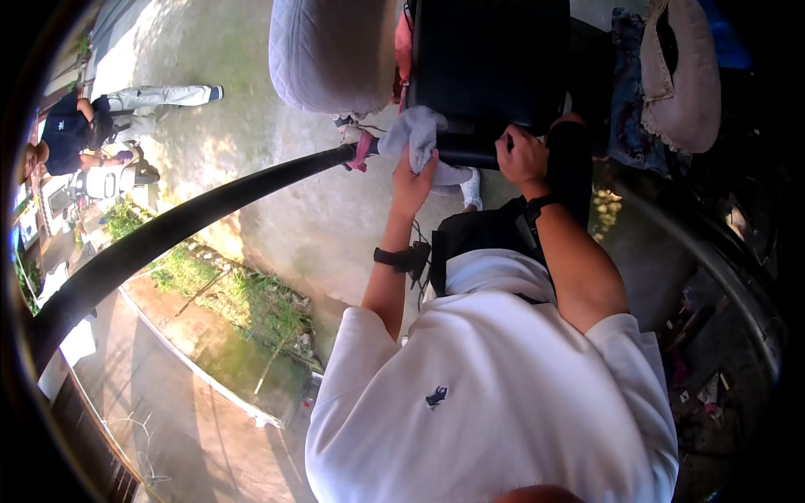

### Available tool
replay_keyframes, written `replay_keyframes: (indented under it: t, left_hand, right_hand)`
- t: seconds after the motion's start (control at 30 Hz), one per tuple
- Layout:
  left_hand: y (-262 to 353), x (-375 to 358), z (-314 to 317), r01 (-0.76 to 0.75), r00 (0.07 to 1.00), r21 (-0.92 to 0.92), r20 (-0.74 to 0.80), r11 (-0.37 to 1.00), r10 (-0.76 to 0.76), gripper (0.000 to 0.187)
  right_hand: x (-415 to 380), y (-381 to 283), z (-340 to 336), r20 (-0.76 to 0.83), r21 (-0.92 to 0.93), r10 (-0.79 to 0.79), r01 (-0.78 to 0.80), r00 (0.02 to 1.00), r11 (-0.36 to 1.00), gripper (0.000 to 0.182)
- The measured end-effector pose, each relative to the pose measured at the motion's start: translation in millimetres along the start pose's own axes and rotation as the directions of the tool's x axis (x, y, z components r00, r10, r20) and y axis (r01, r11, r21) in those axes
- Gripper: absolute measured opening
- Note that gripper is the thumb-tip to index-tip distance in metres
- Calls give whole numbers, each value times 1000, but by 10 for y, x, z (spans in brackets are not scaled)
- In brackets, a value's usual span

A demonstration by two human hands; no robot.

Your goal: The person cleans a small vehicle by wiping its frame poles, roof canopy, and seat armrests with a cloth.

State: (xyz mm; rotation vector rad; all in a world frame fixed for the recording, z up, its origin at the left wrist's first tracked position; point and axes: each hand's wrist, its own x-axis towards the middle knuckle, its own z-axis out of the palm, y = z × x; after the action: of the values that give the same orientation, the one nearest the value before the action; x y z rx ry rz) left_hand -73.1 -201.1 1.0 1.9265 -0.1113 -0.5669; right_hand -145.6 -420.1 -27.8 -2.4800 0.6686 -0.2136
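A light grey cloth (426,138) is bunched in my left hand (411,183), with the fingers closed round it. The cloth lies against the near left corner of a black padded surface (490,63), beside a black pole (243,186) with a pink cloth strip (361,151) tied near its end. My right hand (524,159) is closed with curled fingers at the near edge of the black surface. Whatever those fingers hold, if anything, is hidden. Both wrists wear dark bands.
A pale quilted cushion (331,54) stands left of the black surface. On the right are a ruffled cushion (683,80) and dark patterned fabric (627,92). A person (71,126) is at the far left, near a parked scooter (105,180). Plants (277,314) border the concrete ground.
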Motion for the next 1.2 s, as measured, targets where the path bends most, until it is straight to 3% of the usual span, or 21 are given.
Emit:
replay_keyframes:
  t: [0.03,0.1,0.13,0.23,0.27,0.33,0.37,0.47,0.5,0.57,0.6,0.7,0.73,0.77,0.8,0.93,1.0,1.03,1.1,1.13,1.2]
  left_hand:
    - [16,45,5,1,1000,0,0,1000,-1,41]
    - [45,114,23,247,963,-459,20,854,-267,38]
    - [63,145,40,274,950,-596,46,755,-308,41]
    - [165,147,8,350,924,-686,142,638,-355,50]
    - [137,144,62,351,924,-683,141,640,-356,50]
    - [49,150,280,53,990,-269,-111,962,-86,46]
    - [53,156,318,59,990,-262,-108,963,-90,46]
    - [120,74,284,2,999,11,-54,1000,-1,45]
    - [230,66,248,3,999,13,-51,1000,-2,45]
    - [399,17,172,217,975,276,-6,936,-224,46]
    - [333,28,129,222,973,281,-6,934,-230,46]
    - [144,124,6,88,996,65,11,994,-89,46]
    - [105,131,-39,269,963,-226,57,936,-262,44]
    - [121,139,-90,426,901,-483,151,765,-406,41]
    - [166,68,-153,494,863,-580,238,647,-445,39]
    - [-20,-38,-173,394,908,-611,143,687,-393,34]
    - [-87,-22,-290,323,935,-451,19,832,-353,37]
    - [-121,-5,-346,323,936,-449,19,833,-352,37]
    - [-76,61,-451,25,990,-112,-135,993,-40,36]
    - [-56,105,-469,54,975,-234,-198,971,-102,37]
    - [-61,178,-499,30,975,-222,-206,975,-77,33]
  right_hand:
    - [5,-5,-3,1,0,0,0,1000,1000,14]
    - [-8,-23,-15,-7,-11,8,-8,1000,1000,14]
    - [-10,-19,-18,-7,-11,8,-8,1000,1000,14]
    - [-6,-15,-13,-13,-7,-11,11,1000,1000,14]
    - [-5,-11,-10,-16,-28,-24,24,1000,999,14]
    - [-3,2,-7,-18,-46,-30,29,999,999,14]
    - [5,13,-1,-25,-49,-44,42,999,998,15]
    - [-55,-13,-6,-12,-40,-33,32,999,999,16]
    - [-27,2,8,-18,-38,-24,23,1000,999,17]
    - [-32,19,22,1,-37,-20,20,1000,999,17]
    - [-33,11,7,0,-26,-19,19,1000,999,17]
    - [-36,2,6,3,-21,-10,10,1000,1000,17]
    - [-28,5,9,5,-27,-4,4,1000,1000,17]
    - [-24,3,9,5,-26,-4,4,1000,1000,17]
    - [-26,1,8,4,-25,-6,6,1000,1000,17]
    - [-24,77,55,1,-36,-47,47,999,998,17]
    - [-18,48,29,4,-23,-27,27,1000,999,16]
    - [-27,32,16,13,-10,-10,10,1000,1000,16]
    - [-40,21,13,5,-5,-19,19,1000,1000,16]
    - [-26,31,12,-4,-2,-29,29,1000,1000,16]
    - [-13,34,13,0,-16,-27,27,1000,1000,16]
